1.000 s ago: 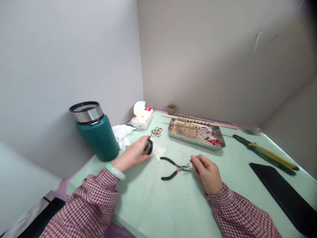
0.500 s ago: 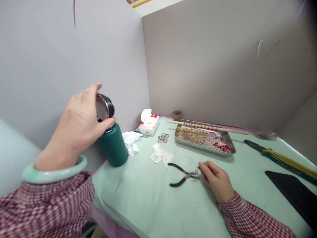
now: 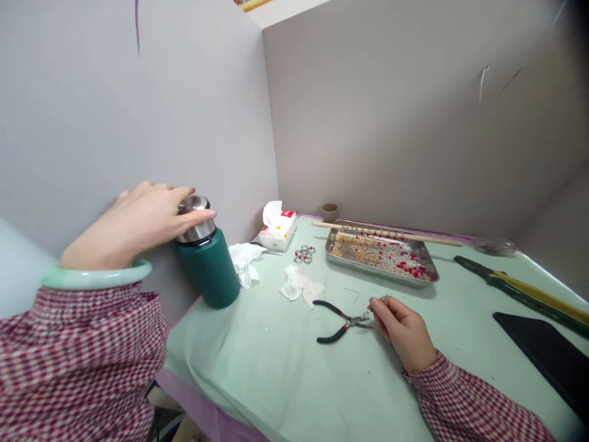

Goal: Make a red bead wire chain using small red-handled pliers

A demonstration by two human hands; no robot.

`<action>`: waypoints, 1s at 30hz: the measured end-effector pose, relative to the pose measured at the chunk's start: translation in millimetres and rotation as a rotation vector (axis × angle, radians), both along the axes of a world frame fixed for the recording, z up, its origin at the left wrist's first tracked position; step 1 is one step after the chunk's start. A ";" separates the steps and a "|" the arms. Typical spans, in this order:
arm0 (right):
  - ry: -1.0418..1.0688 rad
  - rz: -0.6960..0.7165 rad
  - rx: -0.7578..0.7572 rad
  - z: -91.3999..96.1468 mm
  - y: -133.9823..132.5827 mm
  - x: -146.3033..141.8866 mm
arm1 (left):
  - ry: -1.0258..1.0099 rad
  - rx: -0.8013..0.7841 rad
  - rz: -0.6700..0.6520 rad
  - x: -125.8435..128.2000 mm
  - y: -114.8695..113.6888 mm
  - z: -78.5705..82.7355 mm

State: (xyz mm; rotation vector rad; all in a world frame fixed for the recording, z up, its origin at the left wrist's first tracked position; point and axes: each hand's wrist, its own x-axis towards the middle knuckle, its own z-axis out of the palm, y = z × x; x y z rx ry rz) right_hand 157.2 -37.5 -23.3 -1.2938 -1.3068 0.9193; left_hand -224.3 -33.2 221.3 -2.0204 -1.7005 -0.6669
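My left hand (image 3: pixel 146 215) is wrapped over the silver lid (image 3: pixel 197 228) of a green thermos bottle (image 3: pixel 211 270), the lid seated on the bottle's neck. The bottle stands upright at the table's left edge. Between thumb and fingertips, my right hand (image 3: pixel 405 331) pinches a small silvery piece of jewellery (image 3: pixel 368 313), too small to make out fully. Beside it lie black-handled pliers (image 3: pixel 347 322), spread apart, their jaws close to my fingers. Several rings with red beads (image 3: pixel 304 254) lie farther back.
A metal tray (image 3: pixel 381 270) of gold and red beads stands at the back, a wooden stick (image 3: pixel 437 240) across it. Crumpled tissues (image 3: pixel 301 285), a tissue pack (image 3: pixel 278 227), a small cup (image 3: pixel 330 212), large green-yellow cutters (image 3: pixel 529 294) and a black flat object (image 3: pixel 538 350) lie around.
My left hand has lowered the lid from a tilted position above the bottle onto its neck. My right hand has stayed in place with its small piece.
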 end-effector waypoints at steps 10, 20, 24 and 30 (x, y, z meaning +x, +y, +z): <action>0.061 -0.051 0.026 7.9 -5.7 -3.8 | -0.180 -0.411 -0.534 151.5 -17.7 -121.4; 0.066 0.032 0.106 10.4 -14.6 -7.5 | -0.468 -0.724 -0.581 224.4 -19.4 -200.8; 0.087 -0.022 0.087 8.2 -10.2 -3.2 | -0.319 -0.584 -0.607 214.8 -20.0 -196.1; 0.056 -0.062 0.023 8.4 -6.1 -3.1 | 0.009 -0.477 -0.355 153.3 25.1 -196.2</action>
